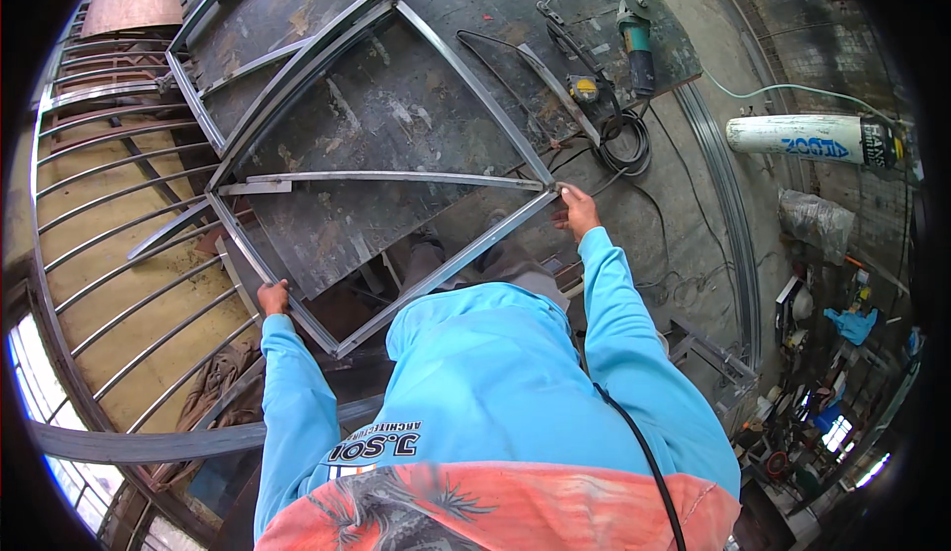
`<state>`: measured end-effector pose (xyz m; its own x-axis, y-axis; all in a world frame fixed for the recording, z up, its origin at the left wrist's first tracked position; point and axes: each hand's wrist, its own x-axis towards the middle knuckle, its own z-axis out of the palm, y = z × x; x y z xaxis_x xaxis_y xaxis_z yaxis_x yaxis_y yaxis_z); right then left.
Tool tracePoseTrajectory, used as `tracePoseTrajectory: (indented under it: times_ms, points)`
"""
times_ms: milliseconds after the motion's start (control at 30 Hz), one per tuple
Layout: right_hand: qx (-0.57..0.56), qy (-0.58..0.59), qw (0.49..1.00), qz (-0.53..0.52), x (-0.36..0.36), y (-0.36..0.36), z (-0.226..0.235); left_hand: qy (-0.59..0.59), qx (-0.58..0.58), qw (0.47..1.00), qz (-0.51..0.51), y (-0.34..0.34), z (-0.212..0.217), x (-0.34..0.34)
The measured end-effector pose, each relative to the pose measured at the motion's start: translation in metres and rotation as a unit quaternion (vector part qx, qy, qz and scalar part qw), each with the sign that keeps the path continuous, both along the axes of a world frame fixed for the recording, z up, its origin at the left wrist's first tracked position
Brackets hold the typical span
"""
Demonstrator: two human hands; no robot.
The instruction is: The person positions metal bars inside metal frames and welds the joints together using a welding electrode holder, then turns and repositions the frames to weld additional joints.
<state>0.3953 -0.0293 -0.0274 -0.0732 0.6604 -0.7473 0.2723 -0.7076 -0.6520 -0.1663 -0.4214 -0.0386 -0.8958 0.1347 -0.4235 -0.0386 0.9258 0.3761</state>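
A rectangular metal frame (pixel 446 272) of grey square tubing lies tilted across the dark worktable (pixel 327 244), its near corner reaching past the table edge toward my body. One crossbar (pixel 396 177) spans it from side to side, with a short metal piece against its left end. My left hand (pixel 273 298) is closed on the frame's left bar, close to the near corner. At the right corner, where the crossbar meets the frame, my right hand (pixel 579 214) grips with thumb and fingers; some fingertips are hidden. A second metal frame (pixel 183 91) lies beyond, partly overlapped by the first.
On the table's right side are an angle grinder (pixel 637 51), a yellow-and-black tape measure (pixel 582 88) and a coiled black cable (pixel 626 163). Long metal tubes (pixel 721 214) and a white gas cylinder (pixel 783 135) lie farther right. A large barred metal panel (pixel 84 226) stands at left.
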Motion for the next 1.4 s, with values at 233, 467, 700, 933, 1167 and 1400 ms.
tracePoseTrajectory:
  times_ms: [233,467,700,933,1167,1400]
  points:
    - [0.071,-0.070,0.991,0.086,0.026,0.031,-0.003,0.023,-0.014,0.999,-0.036,0.028,0.004,0.018]
    - [0.199,-0.144,0.968,0.051,0.038,0.065,0.000,0.036,0.129,0.990,-0.036,0.014,-0.009,0.025]
    - [0.467,-0.326,0.807,0.159,-0.008,0.181,0.047,0.045,-0.009,0.998,-0.052,0.023,0.008,0.031]
    - [0.414,-0.387,0.760,0.317,-0.082,0.268,0.034,0.268,0.045,0.947,-0.172,0.135,0.078,0.108]
    - [0.392,-0.305,0.806,0.322,-0.066,0.292,0.030,0.132,0.132,0.877,-0.442,0.300,0.077,0.222]
    - [0.458,-0.067,0.867,0.187,-0.002,0.296,0.090,0.016,0.157,0.895,-0.416,0.314,0.036,0.253]
